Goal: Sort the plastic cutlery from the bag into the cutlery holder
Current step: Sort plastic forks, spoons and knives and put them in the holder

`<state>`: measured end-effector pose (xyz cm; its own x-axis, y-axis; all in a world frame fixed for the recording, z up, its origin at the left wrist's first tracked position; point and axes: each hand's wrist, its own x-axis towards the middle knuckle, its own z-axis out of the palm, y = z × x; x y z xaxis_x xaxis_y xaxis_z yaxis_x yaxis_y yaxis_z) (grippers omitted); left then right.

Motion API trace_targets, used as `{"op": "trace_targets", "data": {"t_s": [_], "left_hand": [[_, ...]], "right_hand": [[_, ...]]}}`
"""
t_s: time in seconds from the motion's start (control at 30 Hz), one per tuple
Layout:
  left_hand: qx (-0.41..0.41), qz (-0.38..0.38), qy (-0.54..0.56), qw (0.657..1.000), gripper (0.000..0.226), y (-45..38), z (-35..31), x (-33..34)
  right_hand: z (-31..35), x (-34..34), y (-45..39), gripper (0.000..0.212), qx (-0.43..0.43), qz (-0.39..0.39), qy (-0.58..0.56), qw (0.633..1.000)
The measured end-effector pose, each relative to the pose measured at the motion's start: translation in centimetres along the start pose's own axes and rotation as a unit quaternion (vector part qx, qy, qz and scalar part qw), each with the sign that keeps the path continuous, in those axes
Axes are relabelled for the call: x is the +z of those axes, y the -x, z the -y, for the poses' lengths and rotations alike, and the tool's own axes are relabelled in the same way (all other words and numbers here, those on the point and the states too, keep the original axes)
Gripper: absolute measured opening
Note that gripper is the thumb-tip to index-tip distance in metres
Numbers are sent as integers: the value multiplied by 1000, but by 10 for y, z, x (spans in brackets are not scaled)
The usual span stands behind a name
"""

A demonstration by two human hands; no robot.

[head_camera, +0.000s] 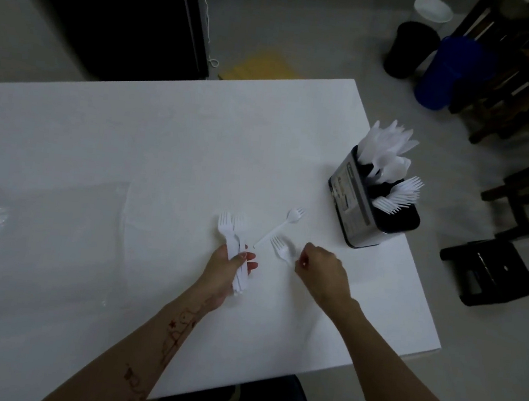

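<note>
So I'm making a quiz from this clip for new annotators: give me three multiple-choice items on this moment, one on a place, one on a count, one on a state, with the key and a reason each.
1. Where does the cutlery holder stand on the table?
A. near its far right edge
B. at its near left corner
C. in the middle

2. How many forks lie loose on the table, in no hand?
A. none
B. one
C. four

3. What is the left hand doing?
A. resting flat on the table
B. gripping a bundle of forks
C. lifting the plastic bag

Key: 1 A, the holder sits by the right edge, beyond both hands. 2 B, a single loose fork lies between the hands; the right hand pinches another fork. 3 B, its fingers wrap the handles.
</note>
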<state>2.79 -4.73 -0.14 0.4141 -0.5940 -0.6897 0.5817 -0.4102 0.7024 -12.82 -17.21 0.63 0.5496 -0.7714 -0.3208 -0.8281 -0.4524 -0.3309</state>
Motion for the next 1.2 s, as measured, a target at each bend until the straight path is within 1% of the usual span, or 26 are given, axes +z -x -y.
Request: {"op": "trace_targets", "data": {"t_s": [0.07,0.13,0.2,0.3,0.37,0.43,0.47,0.53,0.6,0.7,0.8,0.87,0.93,1.0,1.1,1.2], "left_hand": [[2,-5,-12,1000,18,0,1,0],[13,-4,-37,999,17,3,-1,1],[21,-7,-59,998,15,4,-2,1],[17,-19,-64,998,14,-4,-2,-1],[0,-23,-51,998,16,-9,1,-4],[1,-30,-45,999,12,-7,2,-5],[0,-32,-45,998,15,-7,2,-6],[1,-28,-36,999,22,-5,0,-8],[11,-26,-42,999,21,-3,-3,-10],[32,-24,-43,998,17,0,-9,-16],[40,-23,-41,998,20,1,-11,-23],[40,-27,-41,998,20,2,-12,-30],[45,-27,-42,998,21,4,-12,-35],[48,-27,-46,997,21,5,-10,-41],[51,-21,-53,997,23,7,-10,-48],[47,-19,-57,997,24,9,-10,-52]], "right_hand": [[5,7,1,28,-9,20,-5,1000],[7,11,0,36,0,16,-13,1000],[7,13,-1,31,3,5,-4,1000],[9,12,-4,15,-8,6,45,999],[9,9,-5,9,18,-1,38,999],[8,9,-7,17,74,-10,-34,997],[10,8,-8,22,109,-23,-96,989],[19,5,-14,22,164,-58,-207,963],[32,4,-27,19,189,-73,-256,945],[51,10,-48,19,214,-74,-296,928],[61,21,-65,34,246,-74,-308,916],[64,27,-70,45,254,-72,-293,919],[64,30,-73,49,258,-69,-283,921],[64,29,-76,44,261,-62,-280,922],[66,23,-76,27,259,-46,-258,930],[65,15,-70,23,249,-38,-245,936]]}}
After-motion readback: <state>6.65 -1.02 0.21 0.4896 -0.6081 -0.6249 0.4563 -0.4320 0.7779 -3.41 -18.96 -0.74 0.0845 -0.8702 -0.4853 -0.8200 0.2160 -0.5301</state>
